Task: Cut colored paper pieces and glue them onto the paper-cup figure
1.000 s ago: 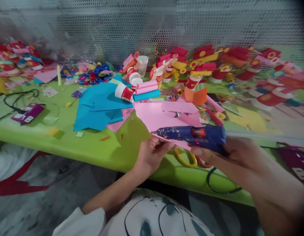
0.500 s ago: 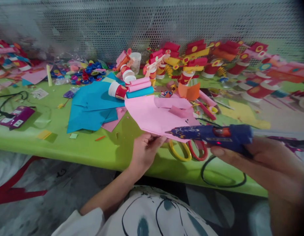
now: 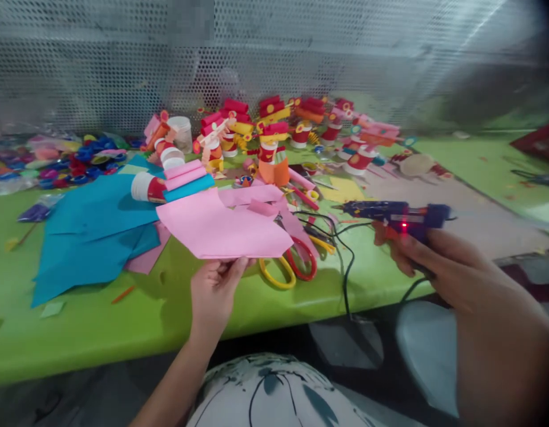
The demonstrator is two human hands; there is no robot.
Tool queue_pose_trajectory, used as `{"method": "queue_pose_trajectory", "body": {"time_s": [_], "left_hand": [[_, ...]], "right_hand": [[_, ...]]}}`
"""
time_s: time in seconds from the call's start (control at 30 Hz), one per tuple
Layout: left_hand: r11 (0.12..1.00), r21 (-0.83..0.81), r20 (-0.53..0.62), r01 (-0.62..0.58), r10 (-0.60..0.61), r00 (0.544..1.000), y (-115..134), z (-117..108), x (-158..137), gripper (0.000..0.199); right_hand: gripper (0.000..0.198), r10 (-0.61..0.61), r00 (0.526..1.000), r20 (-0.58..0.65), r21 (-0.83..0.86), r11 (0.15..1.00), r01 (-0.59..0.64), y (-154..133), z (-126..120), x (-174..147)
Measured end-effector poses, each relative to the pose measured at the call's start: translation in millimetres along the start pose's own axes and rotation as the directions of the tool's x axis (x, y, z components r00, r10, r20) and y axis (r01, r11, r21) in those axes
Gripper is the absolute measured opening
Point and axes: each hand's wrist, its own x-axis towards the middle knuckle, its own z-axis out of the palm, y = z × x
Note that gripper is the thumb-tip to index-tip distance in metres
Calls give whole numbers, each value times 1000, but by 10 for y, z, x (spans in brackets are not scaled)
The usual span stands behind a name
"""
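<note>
My left hand [image 3: 214, 293] pinches the near edge of a pink paper sheet [image 3: 225, 228], thumb on top, and holds it above the table. Off to the right, my right hand [image 3: 439, 255] is wrapped round a dark blue hot glue gun [image 3: 399, 214]. A red light glows on the gun's side, and its nozzle points left, apart from the paper. Scissors with a yellow and a red handle [image 3: 303, 261] lie just right of the sheet, their blades partly covered by pink paper. Beyond the sheet lies a red-and-white paper cup [image 3: 147, 187] beside pink and blue paper rolls [image 3: 188, 178].
Blue paper sheets [image 3: 96, 237] spread over the green table [image 3: 168, 320] at left. Several cup-and-roll paper models [image 3: 268, 148] stand along the back before a perforated metal panel [image 3: 123, 65]. Black cables [image 3: 345, 255] loop near the scissors. Colourful small pieces [image 3: 83, 160] are heaped at back left.
The glue gun has moved right, away from the paper's near edge. My left hand still holds the pink sheet. The view has turned to the right.
</note>
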Motion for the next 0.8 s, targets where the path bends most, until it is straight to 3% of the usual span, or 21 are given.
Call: {"method": "queue_pose_trajectory", "body": {"time_s": [0.13, 0.3, 0.43, 0.57, 0.63, 0.7, 0.73, 0.77, 0.8], "left_hand": [[1000, 5, -12, -3, 3, 1000, -4, -6, -7, 29], [997, -74, -26, -10, 8, 1000, -15, 0, -34, 27], [988, -153, -40, 0, -6, 999, -27, 7, -38, 24], [984, -175, -31, -23, 18, 999, -41, 12, -26, 21], [983, -182, -30, -27, 22, 999, -39, 11, -15, 21], [979, -204, -29, -10, 5, 1000, -17, 10, -4, 23], [975, -224, -27, 1, -7, 1000, 5, 12, 2, 24], [968, -252, -25, 12, -19, 1000, 33, 16, 5, 25], [958, -286, -20, 21, -28, 999, 68, 23, 5, 25]], "right_hand": [[54, -24, 998, -55, -257, 966, 9, 356, -65, 125], [37, -37, 993, -111, -517, 856, -26, 649, 178, 261], [35, -30, 995, -96, -599, 800, -34, 611, 344, 346], [37, -103, 986, -134, -590, 808, 4, 387, 354, 307], [39, -162, 970, -184, -533, 845, 40, 196, 384, 157], [36, -211, 966, -148, -407, 903, 135, -47, 517, -78], [36, -224, 973, -45, -275, 940, 204, -183, 632, -209], [32, -194, 969, 155, 25, 981, 192, -325, 777, -334], [29, -149, 966, 212, 303, 949, 80, -465, 942, -442]]}}
